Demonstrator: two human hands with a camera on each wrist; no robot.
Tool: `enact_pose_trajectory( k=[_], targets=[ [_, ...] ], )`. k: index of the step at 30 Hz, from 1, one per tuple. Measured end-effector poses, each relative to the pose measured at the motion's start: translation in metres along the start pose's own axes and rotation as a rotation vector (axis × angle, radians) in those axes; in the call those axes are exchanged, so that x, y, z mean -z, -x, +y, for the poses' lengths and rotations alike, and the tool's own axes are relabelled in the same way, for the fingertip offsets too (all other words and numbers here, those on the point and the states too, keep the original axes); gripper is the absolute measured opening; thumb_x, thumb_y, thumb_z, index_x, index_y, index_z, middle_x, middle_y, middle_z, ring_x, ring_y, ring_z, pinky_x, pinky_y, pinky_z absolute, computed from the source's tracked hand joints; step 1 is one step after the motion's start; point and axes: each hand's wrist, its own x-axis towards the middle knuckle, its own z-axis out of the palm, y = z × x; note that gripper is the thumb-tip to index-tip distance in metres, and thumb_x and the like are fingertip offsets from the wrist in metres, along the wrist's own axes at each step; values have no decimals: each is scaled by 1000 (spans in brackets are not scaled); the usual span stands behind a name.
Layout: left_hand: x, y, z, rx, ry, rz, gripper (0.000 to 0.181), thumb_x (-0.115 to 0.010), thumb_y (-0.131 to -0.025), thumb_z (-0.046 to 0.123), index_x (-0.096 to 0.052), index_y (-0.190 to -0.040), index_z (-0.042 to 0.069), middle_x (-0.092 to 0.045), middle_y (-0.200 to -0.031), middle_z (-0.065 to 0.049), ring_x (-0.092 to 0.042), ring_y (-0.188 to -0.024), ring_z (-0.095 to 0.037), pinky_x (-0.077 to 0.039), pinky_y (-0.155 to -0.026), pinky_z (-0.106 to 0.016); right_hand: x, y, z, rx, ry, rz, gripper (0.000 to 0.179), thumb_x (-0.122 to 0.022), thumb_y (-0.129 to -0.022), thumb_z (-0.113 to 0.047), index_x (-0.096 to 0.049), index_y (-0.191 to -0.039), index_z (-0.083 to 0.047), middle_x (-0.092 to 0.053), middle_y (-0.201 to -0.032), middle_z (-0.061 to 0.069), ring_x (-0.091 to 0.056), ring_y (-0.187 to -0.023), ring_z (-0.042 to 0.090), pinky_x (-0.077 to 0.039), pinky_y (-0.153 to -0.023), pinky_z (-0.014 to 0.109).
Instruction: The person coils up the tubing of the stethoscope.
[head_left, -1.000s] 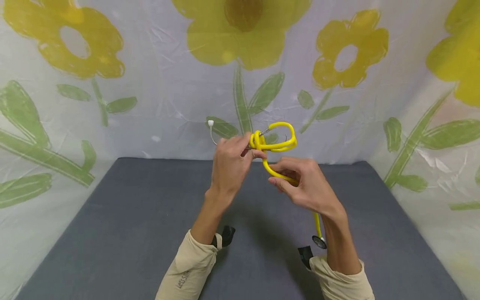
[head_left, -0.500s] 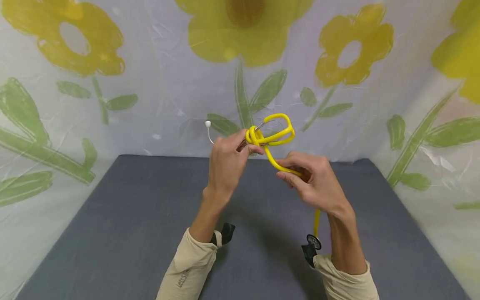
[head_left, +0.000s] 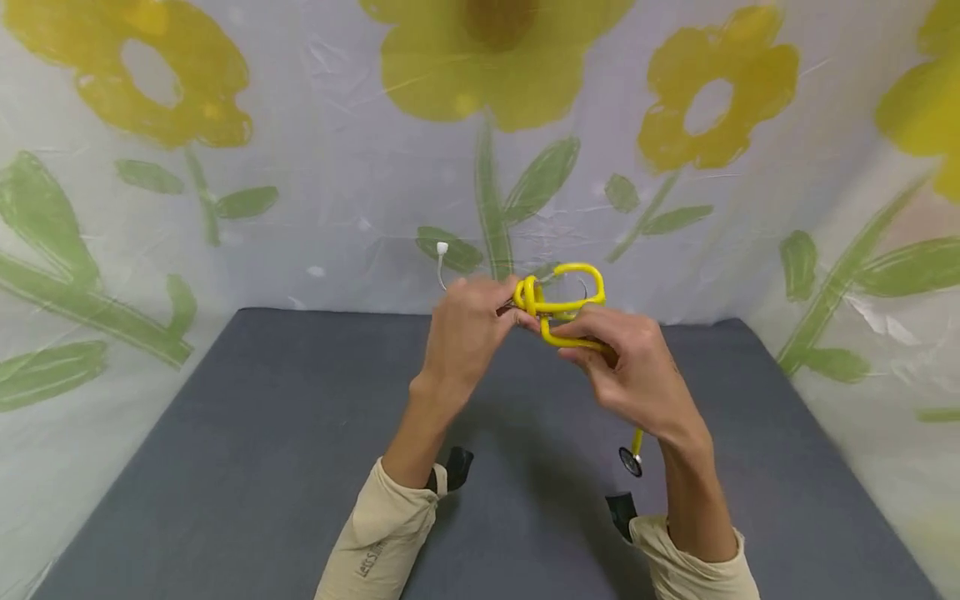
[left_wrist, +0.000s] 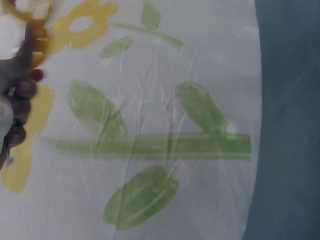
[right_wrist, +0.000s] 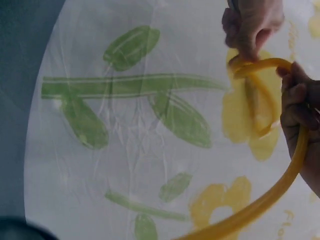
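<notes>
Stethoscope [head_left: 573,307]: yellow, wound about itself in a knot [head_left: 529,295]; you hold it in the air, seen against the middle of the table's [head_left: 300,458] far edge.
Left hand [head_left: 467,329]: yours, thumb and fingers pinching the stethoscope just beside the knot.
Right hand [head_left: 641,358]: yours, pinching the tubing [head_left: 558,339] below the knot.
Ear tip [head_left: 442,247]: white, pointing up beyond your left hand.
Chestpiece [head_left: 630,462]: hanging below your right hand.
Backdrop [head_left: 345,192]: pale, flowered, behind the far edge.
</notes>
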Motion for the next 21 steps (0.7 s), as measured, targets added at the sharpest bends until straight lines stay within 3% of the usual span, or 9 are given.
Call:
enact_pose_trajectory(
  k=[2,6,9,12,16,21],
  targets=[
    [-3,0,0,-82,-72,-74,30,-82,-81,36,-75,-95,11,-74,-72,-2,-60,-60,-15,-45,-65,-27,-6,-3,-1,19,60,12,27,-75,-81,19,-74,-87,-7,-67,-81,2,-48,-60,7,-43,-57,20],
    [-5,0,-5,-231,-128,-162,31,-82,-75,38,-65,-83,13,-65,-63,0,-46,-54,-13,-31,-63,-26,-15,-5,0,1,137,42,30,-72,-81,23,-72,-82,-8,-66,-80,2,-49,-62,10,-45,-61,25],
    [-2,2,-5,-347,-106,-206,39,-82,-66,44,-64,-86,15,-64,-62,3,-46,-54,-11,-29,-65,-27,-16,-2,3,-31,153,89,30,-73,-79,23,-72,-80,-6,-61,-72,2,-38,-57,7,-36,-56,23],
    [1,1,-3,-434,-50,-279,41,-83,-70,45,-68,-93,15,-64,-64,4,-49,-56,-10,-29,-68,-26,-16,2,5,-59,221,136,27,-77,-79,20,-73,-80,-7,-61,-69,2,-37,-53,7,-33,-52,23],
    [7,0,-7,-416,-9,-342,40,-82,-70,45,-71,-93,14,-69,-72,5,-54,-62,-10,-34,-71,-26,-18,1,6,-96,289,168,22,-79,-81,13,-75,-84,-8,-72,-76,5,-49,-51,13,-37,-50,26],
    [12,-1,-10,-423,-9,-366,39,-79,-75,47,-69,-92,14,-68,-75,5,-54,-64,-9,-32,-71,-27,-14,0,11,-132,218,219,21,-76,-82,16,-76,-88,-4,-78,-80,11,-59,-51,17,-38,-49,22]
  ],
)
